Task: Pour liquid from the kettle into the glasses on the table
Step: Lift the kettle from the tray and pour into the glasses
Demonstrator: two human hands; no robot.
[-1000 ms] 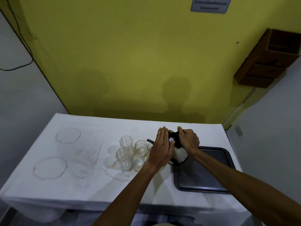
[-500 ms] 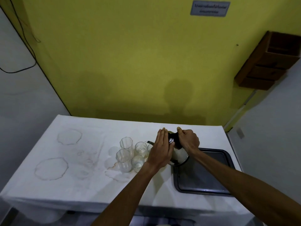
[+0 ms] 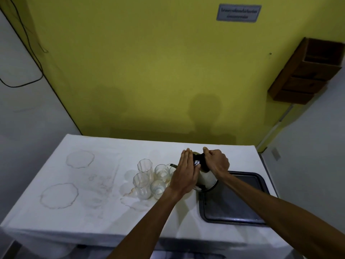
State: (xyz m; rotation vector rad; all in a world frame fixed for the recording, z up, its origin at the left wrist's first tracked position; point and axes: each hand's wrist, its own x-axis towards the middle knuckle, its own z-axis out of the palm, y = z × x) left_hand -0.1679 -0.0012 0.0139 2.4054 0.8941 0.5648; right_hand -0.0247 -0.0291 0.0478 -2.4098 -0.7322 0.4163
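Your rounded, shiny metal kettle with the black handle (image 3: 205, 181) is tipped to the left near the middle of the tabletop (image 3: 93, 212). Its base is at the far left corner of the dark rectangular metal tray (image 3: 233, 202), and its thin spout (image 3: 172, 165) reaches the right side of the cluster of clear drinking glasses (image 3: 143, 176). Your right hand (image 3: 216, 161) wraps the black handle on top. Your left hand (image 3: 186, 174) lies flat, fingers straight and together, against the lid and the kettle's near side. This looks like the pouring step, into a glass that your left hand partly hides; no stream can be made out. The two tall glasses on the left look empty. Next, you would level the kettle, carry the spout left over a tall glass and tip slowly: the glasses stand close together, and brown ring stains (image 3: 59, 196) already mark the white cloth.
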